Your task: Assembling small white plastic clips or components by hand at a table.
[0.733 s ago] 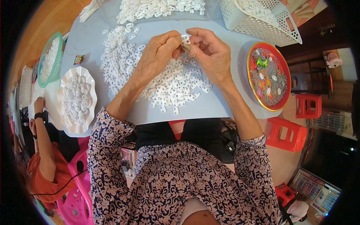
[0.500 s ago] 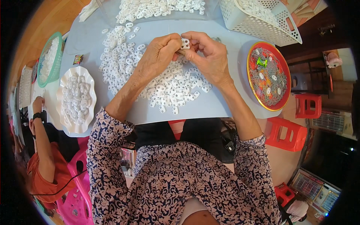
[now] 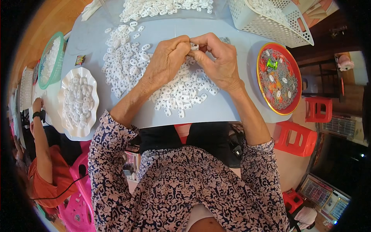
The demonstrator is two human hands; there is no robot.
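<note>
My left hand (image 3: 167,62) and my right hand (image 3: 216,62) meet above the pale blue table (image 3: 216,112), fingertips pressed together on one small white plastic piece (image 3: 194,47). Under and around both hands lies a loose heap of small white plastic pieces (image 3: 181,92), spreading left and toward the far edge. Most of the held piece is hidden by my fingers.
A red round tray (image 3: 288,106) with small metal bits and a green item sits at right. A white basket (image 3: 270,19) stands far right. At left are a white scalloped dish (image 3: 63,116) of pieces, a green basket (image 3: 46,62) and another person's arm (image 3: 40,131). Red stools (image 3: 297,139) stand beside the table.
Both hands stay joined on the small white piece. The fingers have shifted slightly around it; the hands sit a little closer together than before.
</note>
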